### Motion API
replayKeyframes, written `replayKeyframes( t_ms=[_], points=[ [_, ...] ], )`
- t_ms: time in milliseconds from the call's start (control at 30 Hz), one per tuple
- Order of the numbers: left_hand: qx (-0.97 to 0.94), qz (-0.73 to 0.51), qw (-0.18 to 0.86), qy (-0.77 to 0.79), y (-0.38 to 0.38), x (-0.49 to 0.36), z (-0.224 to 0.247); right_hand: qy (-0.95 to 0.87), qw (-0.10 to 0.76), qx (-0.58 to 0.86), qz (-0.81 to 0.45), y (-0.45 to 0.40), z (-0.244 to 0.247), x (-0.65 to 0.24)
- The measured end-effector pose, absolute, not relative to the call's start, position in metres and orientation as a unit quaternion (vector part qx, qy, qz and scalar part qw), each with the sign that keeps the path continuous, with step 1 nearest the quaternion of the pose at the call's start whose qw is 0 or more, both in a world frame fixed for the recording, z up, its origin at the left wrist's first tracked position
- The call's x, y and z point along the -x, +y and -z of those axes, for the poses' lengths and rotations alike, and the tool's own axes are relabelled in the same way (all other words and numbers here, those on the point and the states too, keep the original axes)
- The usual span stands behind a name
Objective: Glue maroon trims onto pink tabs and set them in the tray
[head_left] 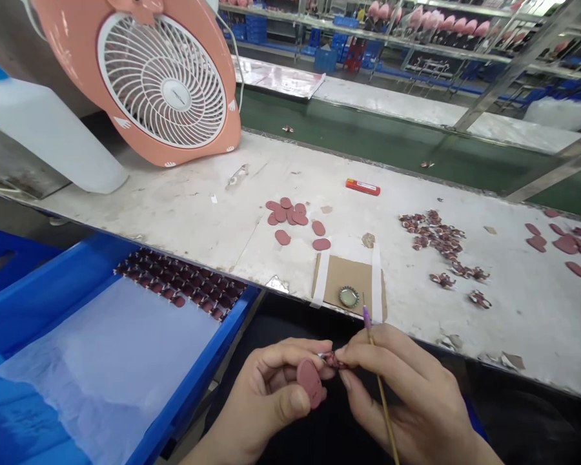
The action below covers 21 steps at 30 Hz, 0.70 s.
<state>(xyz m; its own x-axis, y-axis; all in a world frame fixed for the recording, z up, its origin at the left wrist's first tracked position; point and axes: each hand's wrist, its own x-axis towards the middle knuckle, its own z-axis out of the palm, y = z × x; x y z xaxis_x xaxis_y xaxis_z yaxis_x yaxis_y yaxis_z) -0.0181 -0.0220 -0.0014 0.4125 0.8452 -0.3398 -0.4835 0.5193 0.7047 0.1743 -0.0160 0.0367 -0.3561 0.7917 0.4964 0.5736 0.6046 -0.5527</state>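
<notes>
My left hand [266,394] pinches a reddish-brown oval disc [310,383] with small holes in its face. Close beside it, my right hand [407,387] grips a small painted figurine [333,360] between thumb and forefinger, and the left fingertips touch its other side. A thin paintbrush [383,403] with a purple ferrule rests across the right hand, its tip pointing up. Just beyond, a bottle cap [348,296] with pale contents sits on a cardboard piece [341,271] held by white tape.
Loose oval discs [290,215] and a pile of small figurines [436,236] lie on the white table [213,226], with a red tube [363,187]. A blue tray [237,310] at left holds rows of assembled pieces [184,281]. An orange fan [164,84] and white jug [43,123] stand behind.
</notes>
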Motion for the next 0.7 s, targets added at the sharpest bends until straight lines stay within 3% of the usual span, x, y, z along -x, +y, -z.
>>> replayKeyframes(
  t_ms=[333,700],
  points=[
    [-0.218,-0.482,0.795,0.297,-0.018,-0.001,-0.006,-0.694,0.475,0.502,-0.202,-0.026,-0.018,-0.164],
    [-0.204,-0.438,0.830,0.279,-0.014,-0.002,-0.012,-0.587,0.566,0.486,-0.314,-0.027,-0.018,-0.169]
  ],
)
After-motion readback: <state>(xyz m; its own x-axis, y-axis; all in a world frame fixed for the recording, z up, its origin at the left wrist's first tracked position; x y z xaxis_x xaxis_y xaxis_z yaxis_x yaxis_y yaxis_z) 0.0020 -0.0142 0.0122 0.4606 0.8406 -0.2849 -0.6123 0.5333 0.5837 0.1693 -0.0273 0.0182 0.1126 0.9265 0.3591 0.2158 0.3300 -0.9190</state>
